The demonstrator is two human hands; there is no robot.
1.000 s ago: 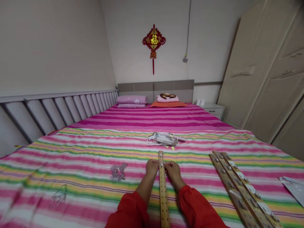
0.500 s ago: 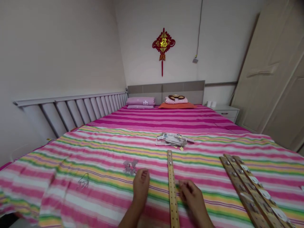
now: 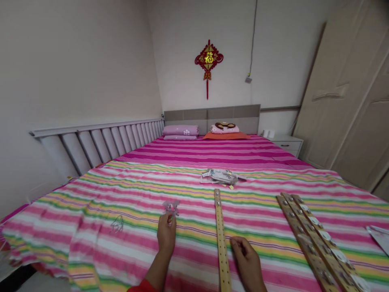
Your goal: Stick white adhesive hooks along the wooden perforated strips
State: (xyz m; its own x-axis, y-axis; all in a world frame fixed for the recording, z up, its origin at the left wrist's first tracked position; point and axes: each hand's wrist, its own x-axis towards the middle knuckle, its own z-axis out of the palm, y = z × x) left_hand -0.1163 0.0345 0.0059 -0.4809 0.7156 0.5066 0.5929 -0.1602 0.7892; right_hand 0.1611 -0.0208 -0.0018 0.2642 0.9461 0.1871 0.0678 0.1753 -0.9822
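A long narrow wooden strip (image 3: 221,243) with rows of small holes lies lengthwise before me, with small metal fittings (image 3: 217,198) at its far end. To its left, my left hand (image 3: 167,235) has its fingers curled together at the near edge of a small crumpled clear plastic bag (image 3: 172,206), which has small shiny pieces on it. What the fingertips hold, if anything, is too small to tell. My right hand (image 3: 247,259) is just right of the strip, thumb and forefinger pinched together. Anything in that pinch is hidden.
Several wooden strips with metal fittings and white discs (image 3: 316,243) lie side by side at right. Clear plastic packets (image 3: 223,176) sit beyond the strip. A thin wire-like tangle (image 3: 117,224) lies at left. A white packet (image 3: 379,237) is at far right, on the striped bedspread (image 3: 136,251).
My left hand has moved left and forward to the small plastic bag. My right hand stays beside the strip, still pinched. The view has shifted slightly.
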